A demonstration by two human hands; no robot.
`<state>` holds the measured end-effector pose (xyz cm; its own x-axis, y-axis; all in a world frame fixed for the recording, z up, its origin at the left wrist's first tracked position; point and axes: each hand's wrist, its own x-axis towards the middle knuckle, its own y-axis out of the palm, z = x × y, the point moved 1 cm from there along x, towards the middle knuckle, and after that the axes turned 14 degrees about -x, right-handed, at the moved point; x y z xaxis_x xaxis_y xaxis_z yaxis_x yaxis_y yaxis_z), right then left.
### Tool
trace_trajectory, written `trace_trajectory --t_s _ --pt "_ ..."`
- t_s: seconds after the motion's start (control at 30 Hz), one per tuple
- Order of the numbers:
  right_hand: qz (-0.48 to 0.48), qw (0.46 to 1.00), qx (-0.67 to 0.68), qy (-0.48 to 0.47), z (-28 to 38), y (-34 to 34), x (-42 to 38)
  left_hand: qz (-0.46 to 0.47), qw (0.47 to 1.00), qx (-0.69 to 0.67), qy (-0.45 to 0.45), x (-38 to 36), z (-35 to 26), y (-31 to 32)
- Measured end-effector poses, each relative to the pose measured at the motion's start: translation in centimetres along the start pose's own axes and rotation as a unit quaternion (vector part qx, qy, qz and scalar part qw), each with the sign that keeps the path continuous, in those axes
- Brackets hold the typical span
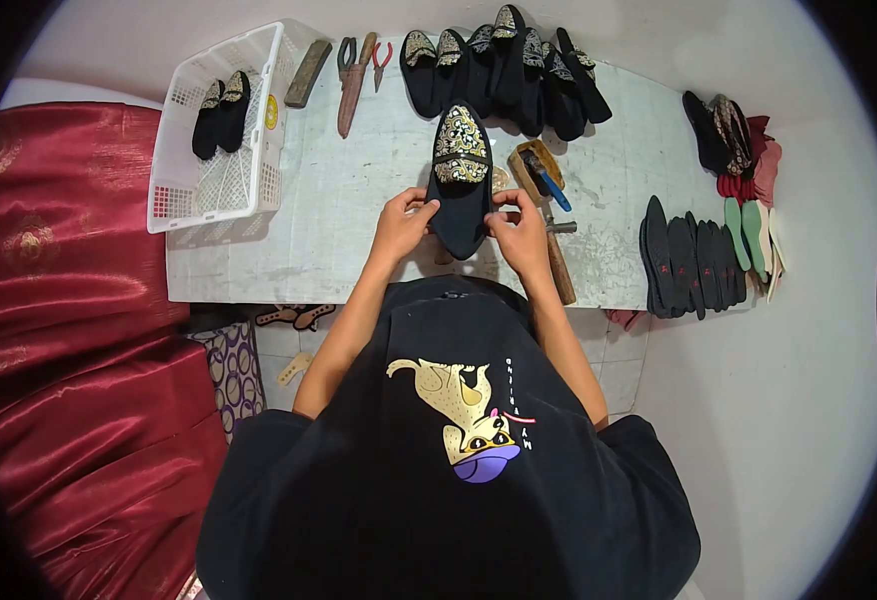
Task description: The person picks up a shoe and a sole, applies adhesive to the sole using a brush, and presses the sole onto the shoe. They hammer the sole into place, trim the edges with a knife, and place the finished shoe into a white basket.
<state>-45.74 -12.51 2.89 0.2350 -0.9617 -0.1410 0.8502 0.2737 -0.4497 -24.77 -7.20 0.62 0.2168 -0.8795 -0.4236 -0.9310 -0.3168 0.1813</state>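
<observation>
Between my hands is a black slip-on shoe (pixel 460 160) with a gold and white patterned upper and a dark strap across it. Its patterned toe points away from me, and the black heel end is toward my body. My left hand (pixel 403 225) pinches the left edge near the heel. On the opposite edge, my right hand (pixel 520 230) grips with thumb and fingers. Beside my right hand lies a hammer (pixel 560 262), its handle toward me. Just beyond that hand, a blue-handled brush (pixel 548 180) rests on a yellowish container (pixel 523 160).
A white plastic basket (pixel 270 165) holding a pair of similar shoes (pixel 221 115) stands at left. Pliers (pixel 382 66) and a sheathed knife (pixel 351 95) lie at the back, near several patterned shoes (pixel 503 65). Black insoles (pixel 693 262) line the right side.
</observation>
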Motion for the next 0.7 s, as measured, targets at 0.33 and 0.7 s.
trace_trajectory --t_s 0.33,0.7 --pt "-0.061 0.997 -0.032 0.019 -0.8 -0.8 1.0 -0.033 0.994 -0.100 -0.033 0.1 1.0 -0.4" --pt "-0.033 0.999 -0.025 0.007 0.4 -0.1 0.6 -0.024 0.998 -0.029 0.056 0.9 0.8 -0.6"
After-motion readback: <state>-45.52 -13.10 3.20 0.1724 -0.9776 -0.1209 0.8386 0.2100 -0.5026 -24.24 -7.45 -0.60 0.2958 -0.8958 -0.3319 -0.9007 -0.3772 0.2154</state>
